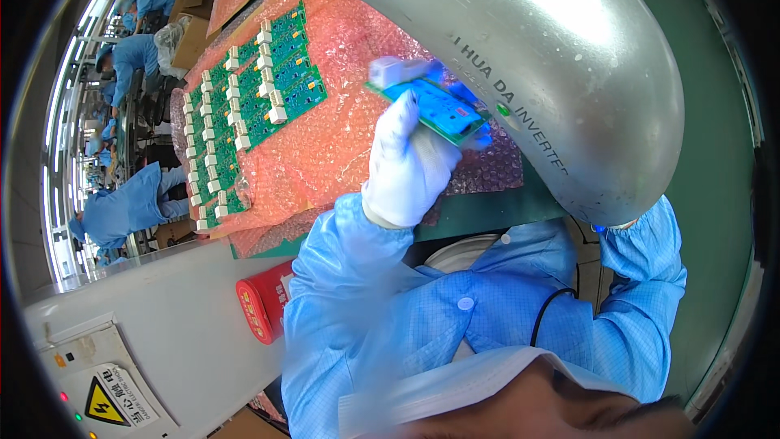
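Note:
My left hand [408, 164], in a white glove, is closed on a green circuit board [443, 110] with its thumb over the near edge. The board is tilted, lit strongly blue, and has a pale block-like part at its left end. It is held beside a big silver rounded housing [585, 57] with a small green light. The housing hides my right hand; only the blue right sleeve [646, 268] shows below it. Blurred blue-lit shapes at the board's far and right edges cannot be made out clearly.
Several green circuit boards [291, 73] with white connectors lie in rows on pink bubble wrap [341, 138] at the left. A red tin [264, 302] stands by a grey cabinet [187, 309] bearing a yellow warning sign. Green table [715, 195] extends right; people in blue work far left.

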{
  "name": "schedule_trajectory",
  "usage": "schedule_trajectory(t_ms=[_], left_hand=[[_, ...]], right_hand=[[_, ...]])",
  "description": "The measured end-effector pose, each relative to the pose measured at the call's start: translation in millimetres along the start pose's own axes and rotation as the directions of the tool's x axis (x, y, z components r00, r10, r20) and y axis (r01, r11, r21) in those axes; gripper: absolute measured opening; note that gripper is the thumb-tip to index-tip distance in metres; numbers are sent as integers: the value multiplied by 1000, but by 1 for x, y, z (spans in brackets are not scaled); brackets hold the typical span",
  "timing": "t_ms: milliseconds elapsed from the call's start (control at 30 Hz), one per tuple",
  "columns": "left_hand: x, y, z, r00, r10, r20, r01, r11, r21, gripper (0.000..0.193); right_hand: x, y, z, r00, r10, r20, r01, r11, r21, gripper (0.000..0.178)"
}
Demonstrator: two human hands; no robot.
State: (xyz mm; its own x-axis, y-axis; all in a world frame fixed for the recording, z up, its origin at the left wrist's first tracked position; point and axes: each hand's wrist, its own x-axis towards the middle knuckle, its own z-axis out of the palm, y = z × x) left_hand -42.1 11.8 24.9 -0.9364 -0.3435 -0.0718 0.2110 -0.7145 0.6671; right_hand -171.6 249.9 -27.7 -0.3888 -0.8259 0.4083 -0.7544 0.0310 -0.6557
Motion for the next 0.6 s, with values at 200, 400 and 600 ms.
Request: schedule_trajectory(t_ms=[200, 400, 600], left_hand=[[-6, 16, -12, 475, 401, 783, -698, -370, 613, 49], [-12, 15, -15, 601, 365, 711, -712, -159, 684, 50], [-15, 8, -16, 728, 276, 627, -670, 91, 737, 53]], right_hand=[[9, -12, 0, 989, -12, 147, -15, 983, 184, 65], [18, -19, 2, 986, 164, -33, -141, 921, 363, 57], [18, -22, 0, 916, 359, -179, -209, 808, 551, 50]])
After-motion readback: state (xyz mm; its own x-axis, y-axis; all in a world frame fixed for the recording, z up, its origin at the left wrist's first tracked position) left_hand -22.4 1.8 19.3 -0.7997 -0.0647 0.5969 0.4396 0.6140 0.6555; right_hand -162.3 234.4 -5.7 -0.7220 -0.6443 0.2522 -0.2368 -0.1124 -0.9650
